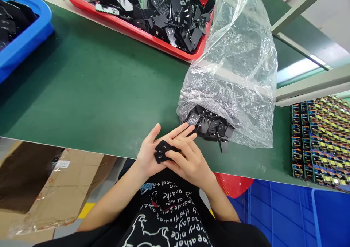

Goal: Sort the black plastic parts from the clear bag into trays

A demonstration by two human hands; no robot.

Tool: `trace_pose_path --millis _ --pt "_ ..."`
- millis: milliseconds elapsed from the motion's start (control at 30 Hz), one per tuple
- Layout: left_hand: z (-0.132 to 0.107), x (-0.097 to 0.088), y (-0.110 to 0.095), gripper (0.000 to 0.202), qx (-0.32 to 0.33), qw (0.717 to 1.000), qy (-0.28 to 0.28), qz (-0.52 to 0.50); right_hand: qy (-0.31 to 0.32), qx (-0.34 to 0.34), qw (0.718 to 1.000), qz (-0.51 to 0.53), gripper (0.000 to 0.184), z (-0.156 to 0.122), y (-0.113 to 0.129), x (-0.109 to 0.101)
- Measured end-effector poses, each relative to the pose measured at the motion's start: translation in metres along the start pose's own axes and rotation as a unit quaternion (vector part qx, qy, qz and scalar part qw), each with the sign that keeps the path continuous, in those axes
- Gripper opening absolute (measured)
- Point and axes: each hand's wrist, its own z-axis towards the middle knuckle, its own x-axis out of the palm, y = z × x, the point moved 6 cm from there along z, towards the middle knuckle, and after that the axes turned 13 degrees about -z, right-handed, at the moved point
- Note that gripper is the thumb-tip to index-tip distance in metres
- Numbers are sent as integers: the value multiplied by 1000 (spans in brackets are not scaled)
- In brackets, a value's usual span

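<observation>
My left hand [147, 154] is turned palm up near the table's front edge, its thumb out and its fingers stretched. Across the palm lie small black plastic parts [162, 151], several rounded ends fanned out side by side. The curled fingers of my right hand [188, 159] press on these parts from the right and cover their other ends. Just beyond my fingertips, a heap of black plastic parts [212, 125] spills from the mouth of a clear plastic bag [235, 75]. A flat black piece [223, 146] pokes out at the heap's near side.
A red tray [164, 47] full of black parts stands at the back of the green table [95, 83]. At left is a blue bin [41, 30] with black pieces. Stacked circuit boards [322, 141] sit at right, by a white frame [308, 88]. Below left is a cardboard box [71, 181].
</observation>
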Motion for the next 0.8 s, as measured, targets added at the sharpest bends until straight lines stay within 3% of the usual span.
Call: trace_pose_path --millis 200,300,433,600,800 --pt "-2 6 -4 72 47 997 58 6 -37 -36 998 29 11 -4 13 -1" --pt "0 6 -5 69 66 996 56 3 -82 33 996 21 14 -6 0 -6" --pt "2 3 -3 68 70 997 8 21 -146 162 975 -38 17 -3 -25 -14" --pt "3 6 -5 66 115 993 12 35 -127 178 974 -64 13 8 -29 -6" --pt "6 5 -5 62 124 992 13 35 -125 202 971 -36 12 7 -34 -4"
